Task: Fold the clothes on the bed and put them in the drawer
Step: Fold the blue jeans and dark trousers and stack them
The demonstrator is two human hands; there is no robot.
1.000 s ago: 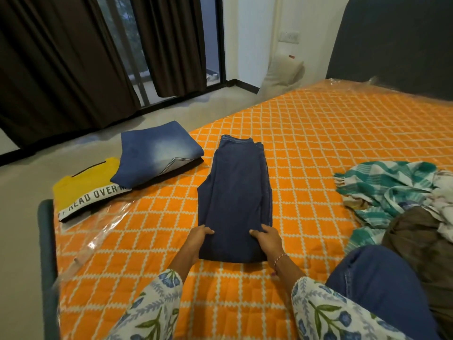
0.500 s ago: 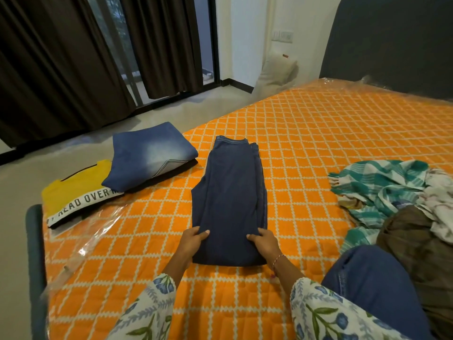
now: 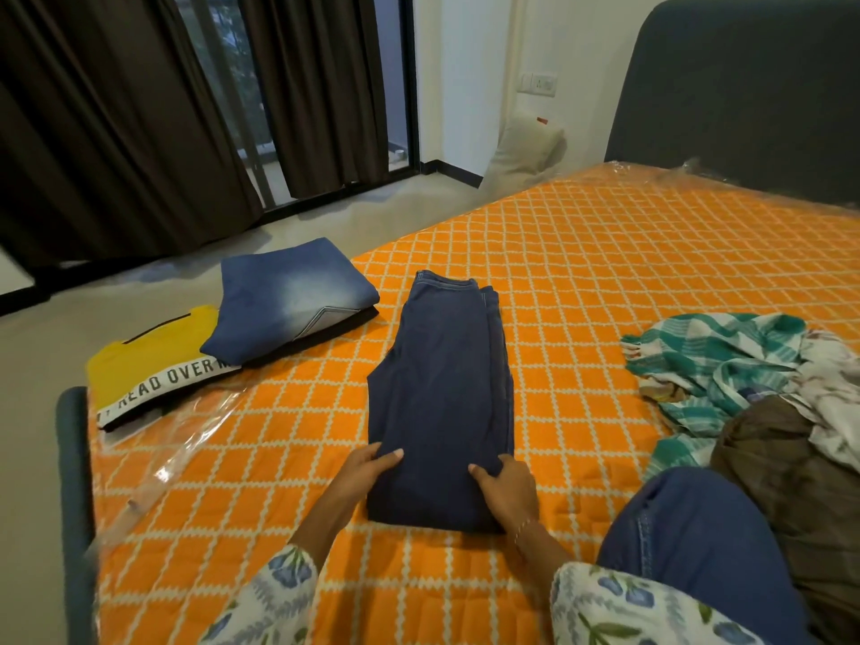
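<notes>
We see our left hand [image 3: 367, 467] and right hand [image 3: 505, 488] at the near end of the dark jeans [image 3: 442, 402], each gripping an edge there, thumbs on top and fingers curled round the cloth. The jeans lie folded lengthwise on the orange bed [image 3: 581, 290], waistband at the far end. To our right, by our knee [image 3: 698, 533], lies an unfolded heap: a brown garment [image 3: 791, 472] nearest, a teal checked cloth [image 3: 716, 360] beyond it. Farther left, near the bed's edge, a yellow shirt [image 3: 149, 365] lies folded, and folded faded jeans [image 3: 293, 300] overlap its far corner. Dark curtains [image 3: 116, 118] hang beyond.
</notes>
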